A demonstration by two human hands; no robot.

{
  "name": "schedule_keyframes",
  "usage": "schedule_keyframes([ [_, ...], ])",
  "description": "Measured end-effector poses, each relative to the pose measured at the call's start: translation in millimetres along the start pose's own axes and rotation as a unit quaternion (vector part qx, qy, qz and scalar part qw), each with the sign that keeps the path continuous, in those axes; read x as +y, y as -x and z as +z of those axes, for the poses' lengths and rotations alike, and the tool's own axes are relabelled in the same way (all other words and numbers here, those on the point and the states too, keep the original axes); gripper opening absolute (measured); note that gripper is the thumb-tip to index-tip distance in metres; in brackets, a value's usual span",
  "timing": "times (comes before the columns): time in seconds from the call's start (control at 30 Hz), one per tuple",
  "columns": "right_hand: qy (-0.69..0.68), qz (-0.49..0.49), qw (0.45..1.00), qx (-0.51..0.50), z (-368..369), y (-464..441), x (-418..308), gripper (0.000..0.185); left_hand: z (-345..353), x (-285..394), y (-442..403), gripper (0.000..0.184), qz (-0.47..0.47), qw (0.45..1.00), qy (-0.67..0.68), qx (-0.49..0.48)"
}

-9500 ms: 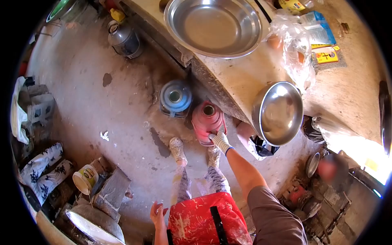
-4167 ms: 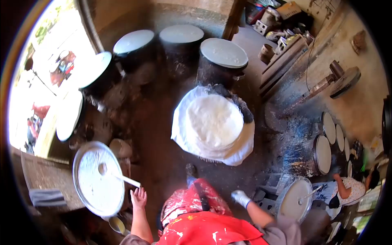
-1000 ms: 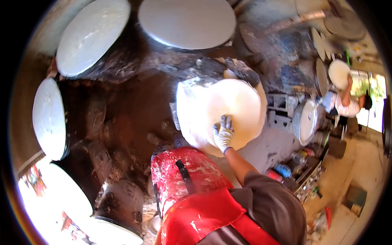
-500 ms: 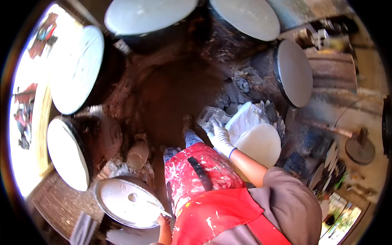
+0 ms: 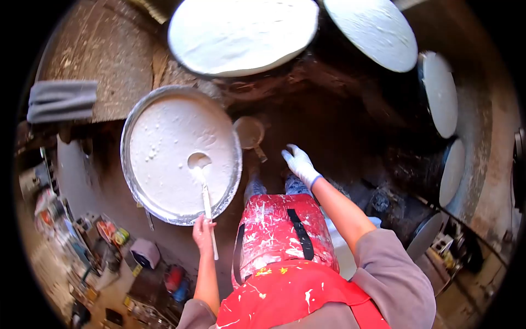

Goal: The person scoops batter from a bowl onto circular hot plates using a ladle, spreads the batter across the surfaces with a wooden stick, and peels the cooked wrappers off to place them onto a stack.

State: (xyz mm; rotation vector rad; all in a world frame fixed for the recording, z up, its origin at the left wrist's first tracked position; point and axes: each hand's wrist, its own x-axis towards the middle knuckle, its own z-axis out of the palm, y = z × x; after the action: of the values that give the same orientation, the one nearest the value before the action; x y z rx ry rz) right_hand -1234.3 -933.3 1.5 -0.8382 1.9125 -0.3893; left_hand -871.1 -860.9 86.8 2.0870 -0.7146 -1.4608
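My bare left hand (image 5: pixel 204 233) is closed around the pale handle of a ladle (image 5: pixel 206 200). The ladle's head rests in a wide metal basin (image 5: pixel 125 159) filled with thick white batter (image 5: pixel 170 131), whose surface shows bubbles and a round hollow by the ladle. My right hand (image 5: pixel 300 165), in a white glove with a blue cuff, hovers in front of my apron with its fingers apart and nothing in them. A small round container with a handle (image 5: pixel 249 132) sits low beside the basin, nearer the right hand's side.
Several round griddles stand in an arc ahead and to the right, including a large one coated white (image 5: pixel 244 35). A grey folded cloth (image 5: pixel 63 101) lies on a brown board (image 5: pixel 123 66) at the left. Cluttered goods (image 5: pixel 145 252) stand at lower left.
My view has swung left, bringing the basin nearer the middle. My right hand has left the white cloth and pale round stack beside it. My left hand still holds the ladle.
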Motion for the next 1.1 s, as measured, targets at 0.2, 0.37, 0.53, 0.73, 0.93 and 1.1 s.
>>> schedule_keyframes([
  [0.2,0.113,0.104,0.983,-0.097,96.3,-104.0,-6.7,0.051,-50.0,-68.2,0.3,0.035,-0.147,0.956,-0.238,-0.088],
  [0.37,-0.111,0.246,0.948,-0.171,147.9,-139.8,28.5,0.032,6.3,26.8,-9.5,0.039,-0.254,0.926,0.245,-0.131],
  [0.53,-0.175,0.249,0.919,-0.252,99.8,-117.7,-13.1,0.017,61.2,42.9,-91.0,0.026,-0.306,0.864,0.376,-0.14],
  [0.73,0.017,0.091,0.958,-0.271,-12.1,-11.9,-39.9,0.023,14.3,86.5,-10.0,0.013,-0.176,0.983,0.053,-0.021],
  [0.93,0.253,-0.198,0.934,-0.154,-105.1,75.4,-40.2,0.037,-43.9,203.3,153.7,0.018,-0.008,0.995,-0.085,0.05],
  [1.1,0.326,-0.232,0.911,-0.098,-169.8,144.6,-56.2,0.037,-55.4,247.3,244.1,0.036,0.15,0.984,-0.05,0.087],
])
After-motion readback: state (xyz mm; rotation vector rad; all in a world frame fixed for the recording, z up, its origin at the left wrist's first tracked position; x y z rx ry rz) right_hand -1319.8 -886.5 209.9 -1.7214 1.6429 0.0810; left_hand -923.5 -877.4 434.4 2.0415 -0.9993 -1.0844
